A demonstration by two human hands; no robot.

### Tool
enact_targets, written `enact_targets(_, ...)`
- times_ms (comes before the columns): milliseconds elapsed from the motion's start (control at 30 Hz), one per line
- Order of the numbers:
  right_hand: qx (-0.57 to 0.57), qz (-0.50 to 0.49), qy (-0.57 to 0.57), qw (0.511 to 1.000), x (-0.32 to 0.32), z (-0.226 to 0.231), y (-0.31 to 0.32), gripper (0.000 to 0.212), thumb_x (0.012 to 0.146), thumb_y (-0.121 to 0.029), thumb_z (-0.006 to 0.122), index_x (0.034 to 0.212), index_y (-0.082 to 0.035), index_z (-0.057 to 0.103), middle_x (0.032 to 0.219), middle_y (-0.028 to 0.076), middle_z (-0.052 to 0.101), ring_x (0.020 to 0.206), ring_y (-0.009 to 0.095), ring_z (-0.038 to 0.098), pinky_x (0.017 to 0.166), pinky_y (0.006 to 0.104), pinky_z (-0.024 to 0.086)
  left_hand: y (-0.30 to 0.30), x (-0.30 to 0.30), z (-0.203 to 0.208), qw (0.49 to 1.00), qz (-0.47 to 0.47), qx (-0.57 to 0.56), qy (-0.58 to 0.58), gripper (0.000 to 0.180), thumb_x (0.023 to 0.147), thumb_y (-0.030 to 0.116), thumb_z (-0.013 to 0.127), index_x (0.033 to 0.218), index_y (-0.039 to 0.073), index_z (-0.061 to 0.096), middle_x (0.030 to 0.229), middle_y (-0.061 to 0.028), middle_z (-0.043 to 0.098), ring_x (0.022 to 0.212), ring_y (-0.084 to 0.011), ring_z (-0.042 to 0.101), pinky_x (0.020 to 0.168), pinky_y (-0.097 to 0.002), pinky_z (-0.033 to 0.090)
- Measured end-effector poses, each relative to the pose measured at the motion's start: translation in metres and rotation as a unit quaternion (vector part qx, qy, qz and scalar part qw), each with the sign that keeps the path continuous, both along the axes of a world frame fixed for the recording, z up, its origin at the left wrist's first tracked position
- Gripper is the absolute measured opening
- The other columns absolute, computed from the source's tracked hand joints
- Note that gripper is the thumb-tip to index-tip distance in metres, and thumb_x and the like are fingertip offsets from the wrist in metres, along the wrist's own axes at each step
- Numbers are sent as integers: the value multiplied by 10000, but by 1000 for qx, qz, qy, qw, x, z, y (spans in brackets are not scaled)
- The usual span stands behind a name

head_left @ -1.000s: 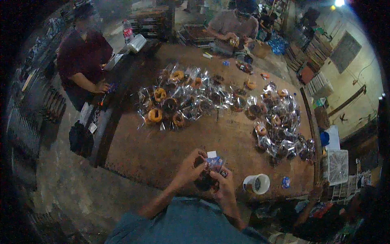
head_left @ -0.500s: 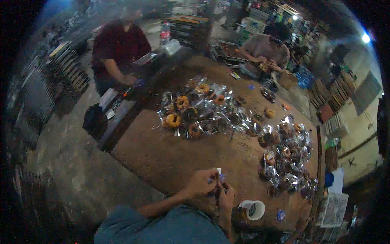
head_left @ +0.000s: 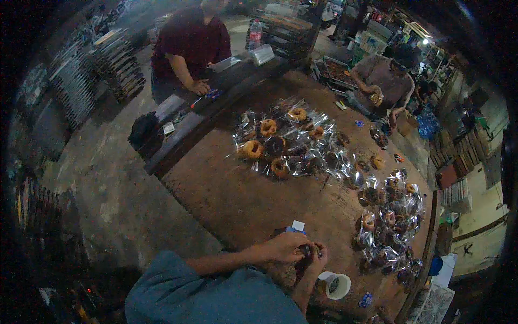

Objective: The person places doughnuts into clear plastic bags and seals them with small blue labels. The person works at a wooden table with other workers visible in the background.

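My left hand point(head_left: 285, 248) and my right hand point(head_left: 317, 258) meet above the near part of the brown table. The fingers of both are closed in a pinch around a small dark thing point(head_left: 306, 250), mostly covered by them and too unclear to name. Just beyond my left hand lies a small blue and white item point(head_left: 296, 228). A white cup point(head_left: 338, 286) with something dark inside is beside my right wrist. Farther right sits a small blue bundle point(head_left: 366, 299).
Clear-wrapped doughnuts point(head_left: 278, 144) lie heaped in mid-table, with more wrapped doughnuts point(head_left: 389, 218) along the right side. A person in dark red point(head_left: 189, 48) stands at a dark bench point(head_left: 216, 102). Another person point(head_left: 386, 81) works at the far right, near a tray point(head_left: 335, 71).
The view has swung, so the scene sits farther right. My hands have drawn slightly back from the blue and white item. One hand of the far-right person has lowered.
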State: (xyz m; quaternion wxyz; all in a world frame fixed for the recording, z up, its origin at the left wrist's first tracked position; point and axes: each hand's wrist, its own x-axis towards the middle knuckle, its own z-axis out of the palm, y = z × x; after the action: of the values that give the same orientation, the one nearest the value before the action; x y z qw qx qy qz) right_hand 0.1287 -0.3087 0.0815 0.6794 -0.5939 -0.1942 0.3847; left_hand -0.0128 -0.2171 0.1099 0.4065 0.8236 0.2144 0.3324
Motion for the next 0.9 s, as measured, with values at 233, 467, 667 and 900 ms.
enact_targets(233,-80,70,-151,983,-20,3,-12,177,950,-118,695,1091,-24,643,1009,73,675,945,204,647,855,356,532,12,-19,-3,996,45,-54,58,219,846,206,716,1014,66,737,928,-193,697,879,-403,677,746,-490,534)
enact_targets(467,-62,-21,-22,998,-10,2,9,207,992,-202,657,1050,-3,659,914,47,666,825,174,606,756,317,499,12,-29,-21,977,125,-133,114,276,853,229,730,1069,57,735,965,-189,727,896,-378,701,794,-458,550)
enact_targets(667,-105,113,-552,820,19,-90,6,219,947,-169,653,1108,-20,642,1090,144,669,888,328,643,790,424,520,24,-56,-28,965,93,-229,86,296,919,297,722,1091,58,749,1057,-134,754,974,-283,719,887,-412,556)
enact_targets(900,-160,138,-562,800,5,-135,-4,310,871,-65,640,1181,-68,631,1113,194,651,938,356,647,808,427,530,10,-45,-14,954,73,-278,84,270,955,259,701,1115,46,738,1061,-112,752,980,-240,704,869,-389,555)
